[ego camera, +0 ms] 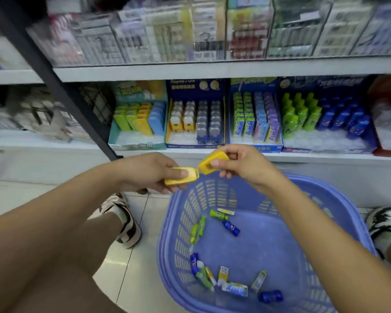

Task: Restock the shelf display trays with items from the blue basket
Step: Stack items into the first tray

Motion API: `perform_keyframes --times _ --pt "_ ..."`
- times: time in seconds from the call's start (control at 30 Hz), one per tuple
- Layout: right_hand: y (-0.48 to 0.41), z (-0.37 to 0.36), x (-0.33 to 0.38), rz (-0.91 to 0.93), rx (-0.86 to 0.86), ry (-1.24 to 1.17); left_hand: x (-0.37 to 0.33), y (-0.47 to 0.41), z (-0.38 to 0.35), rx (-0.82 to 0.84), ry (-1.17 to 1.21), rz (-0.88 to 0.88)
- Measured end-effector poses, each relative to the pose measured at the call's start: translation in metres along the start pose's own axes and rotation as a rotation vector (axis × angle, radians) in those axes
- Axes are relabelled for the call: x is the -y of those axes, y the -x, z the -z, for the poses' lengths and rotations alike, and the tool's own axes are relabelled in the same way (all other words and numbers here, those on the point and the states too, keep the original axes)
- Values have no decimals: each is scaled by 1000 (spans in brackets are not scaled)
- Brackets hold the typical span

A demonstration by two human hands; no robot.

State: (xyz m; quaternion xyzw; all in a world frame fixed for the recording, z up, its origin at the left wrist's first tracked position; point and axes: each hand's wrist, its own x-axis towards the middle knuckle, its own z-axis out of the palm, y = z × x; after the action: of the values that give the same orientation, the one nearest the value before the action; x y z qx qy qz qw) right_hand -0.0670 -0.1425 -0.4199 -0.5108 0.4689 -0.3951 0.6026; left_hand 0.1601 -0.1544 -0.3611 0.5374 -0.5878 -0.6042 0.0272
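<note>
Head view: left hand (145, 175) pinches yellow case (190, 177), right hand (244, 166) pinches second yellow case (206, 162).

Teal display tray (136, 144) front ends in 皮; other print blurred.

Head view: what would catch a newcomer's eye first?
Centre frame, the left hand grips a yellow case and the right hand pinches a second yellow case, their ends nearly meeting. Below sits the blue basket, small items scattered on its floor; behind, the shelf trays show bright rows of stock.
</note>
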Motion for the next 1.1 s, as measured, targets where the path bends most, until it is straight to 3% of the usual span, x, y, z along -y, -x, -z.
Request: perform_keyframes --times 0.17,0.3,0.5,0.63,0.7,0.8,0.87,1.1 --pt "-13 -32 26 79 -61 -191 8 17 26 -189 690 -21" --pt "-31 -57 32 116 -39 -144 10 15 34 -159 948 -57" --pt "-64 -88 30 96 -30 33 24 9 57 -233 1031 -181" --pt "-86 -104 34 112 3 290 34 7 75 -295 1040 -240" --pt "-100 -109 38 154 -62 386 40 9 84 -361 1039 -224" --pt "-122 -110 47 318 -234 765 53 14 99 -471 1017 -179" --pt "-134 -111 55 406 -290 884 60 17 107 -525 971 -156" --pt "-161 -131 49 436 -127 1059 68 17 113 -522 983 -175"
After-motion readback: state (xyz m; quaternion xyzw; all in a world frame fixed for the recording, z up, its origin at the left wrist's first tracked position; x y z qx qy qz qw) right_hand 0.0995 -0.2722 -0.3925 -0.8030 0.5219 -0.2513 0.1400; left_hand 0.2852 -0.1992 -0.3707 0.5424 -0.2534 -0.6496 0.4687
